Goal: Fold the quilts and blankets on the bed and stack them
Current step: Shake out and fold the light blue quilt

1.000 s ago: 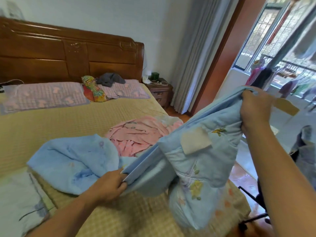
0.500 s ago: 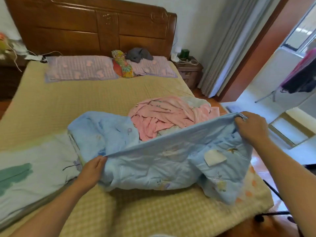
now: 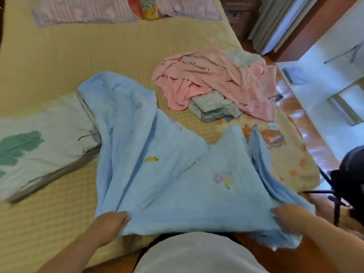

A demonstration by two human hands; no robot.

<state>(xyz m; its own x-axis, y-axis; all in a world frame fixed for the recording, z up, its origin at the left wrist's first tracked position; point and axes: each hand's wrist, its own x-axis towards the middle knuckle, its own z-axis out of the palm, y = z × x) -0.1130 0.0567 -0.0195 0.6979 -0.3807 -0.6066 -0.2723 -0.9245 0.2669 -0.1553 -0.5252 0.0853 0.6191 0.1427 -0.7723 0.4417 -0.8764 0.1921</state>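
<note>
We see both hands, left (image 3: 110, 223) and right (image 3: 289, 217), blurred, gripping one blue quilt (image 3: 177, 174); two pillows (image 3: 84, 10) cut off above.

Near quilt (image 3: 167, 174) light blue with small fruit/flower prints, far-right blanket (image 3: 216, 75) pink, left quilt (image 3: 39, 138) white with green leaf print, bed cover (image 3: 98, 56) yellow check.

You are looking down at the bed (image 3: 122, 56), its yellow checked cover lying flat. The light blue quilt (image 3: 167, 174) is sprawling over the near part, toward six o'clock. A pink blanket (image 3: 212, 75) is lying crumpled at one o'clock (partly over a grey folded cloth (image 3: 212, 109)). A white leaf-print quilt (image 3: 45, 133) is resting at nine o'clock, and pillows (image 3: 84, 10) are sitting at twelve.
</note>
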